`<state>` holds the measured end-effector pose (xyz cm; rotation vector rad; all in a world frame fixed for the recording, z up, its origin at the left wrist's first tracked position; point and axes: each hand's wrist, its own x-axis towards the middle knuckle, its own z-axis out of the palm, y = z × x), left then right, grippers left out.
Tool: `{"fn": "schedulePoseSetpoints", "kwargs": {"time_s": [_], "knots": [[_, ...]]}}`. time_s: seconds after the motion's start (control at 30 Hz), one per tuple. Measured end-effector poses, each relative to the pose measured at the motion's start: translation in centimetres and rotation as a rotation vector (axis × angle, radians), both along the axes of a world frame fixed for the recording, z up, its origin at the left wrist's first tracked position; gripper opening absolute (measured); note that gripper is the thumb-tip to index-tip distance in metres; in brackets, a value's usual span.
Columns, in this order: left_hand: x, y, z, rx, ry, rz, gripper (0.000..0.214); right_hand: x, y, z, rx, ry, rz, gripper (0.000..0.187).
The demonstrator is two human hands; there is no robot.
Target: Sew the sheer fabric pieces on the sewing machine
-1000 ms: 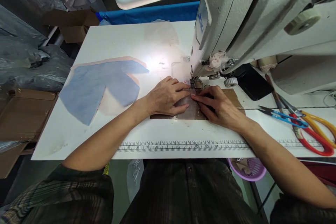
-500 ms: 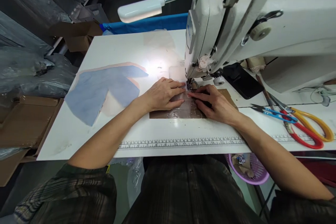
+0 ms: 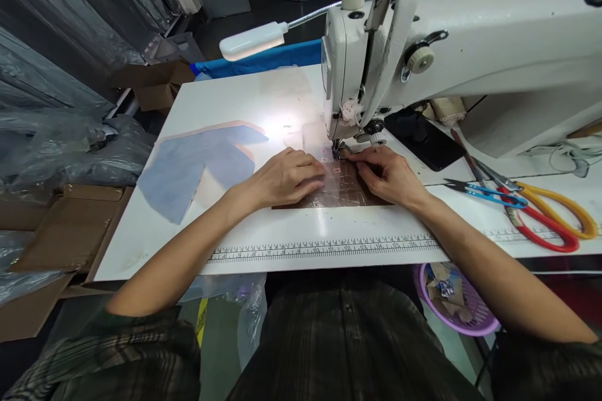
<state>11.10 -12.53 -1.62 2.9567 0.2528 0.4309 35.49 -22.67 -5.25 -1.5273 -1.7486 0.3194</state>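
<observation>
A brown, glossy piece of material [image 3: 339, 193] lies flat on the white table under the presser foot [image 3: 339, 151] of a white sewing machine [image 3: 451, 44]. My left hand [image 3: 282, 177] rests on the piece's left part with its fingers laid flat and pointing toward the foot. My right hand [image 3: 388, 174] presses the right part, its fingers curled and pinched together close to the needle. A few small red marks show on the material between my hands.
Blue fabric on a pink layer [image 3: 197, 160] lies at the left of the table [image 3: 263, 238]. Scissors with blue, red and yellow handles [image 3: 527, 210] lie at the right. A lamp [image 3: 249, 41] shines on the work. A printed ruler [image 3: 324, 245] runs along the front edge; a purple basket [image 3: 458, 307] sits below.
The view has pulled back and up, showing more of the machine. My hands have stayed at the presser foot on the brown piece; the right fingers have drawn in closer to the needle.
</observation>
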Motion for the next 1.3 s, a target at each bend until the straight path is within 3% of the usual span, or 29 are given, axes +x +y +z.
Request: {"fn": "schedulePoseSetpoints", "kwargs": {"time_s": [0.13, 0.3, 0.37, 0.77, 1.0, 1.17, 1.3], "knots": [[-0.2, -1.2, -0.7, -0.218, -0.058, -0.039, 0.021, -0.6, -0.4, 0.3, 0.034, 0.007, 0.107, 0.028], [0.2, -1.0, -2.3, -0.320, -0.151, -0.029, 0.019, -1.2, -1.0, 0.7, -0.024, -0.003, 0.417, 0.026], [0.3, -1.0, -2.5, -0.337, -0.183, -0.029, 0.019, -1.3, -1.1, 0.8, -0.042, -0.034, 0.468, 0.026], [0.1, -1.3, -2.3, -0.435, -0.210, -0.002, 0.016, -1.9, -1.0, 0.9, -0.065, -0.061, 0.414, 0.025], [0.2, -1.7, -2.4, -0.295, -0.227, -0.013, 0.014, -1.6, -1.0, 1.0, -0.063, -0.022, 0.413, 0.022], [0.5, -2.1, -2.4, -0.139, -0.193, -0.006, 0.018, -0.5, -0.4, 0.6, 0.000, -0.012, 0.178, 0.028], [0.5, -2.0, -2.6, -0.096, -0.231, -0.076, 0.017, -0.3, -0.2, -0.5, 0.050, -0.166, 0.167, 0.035]]}}
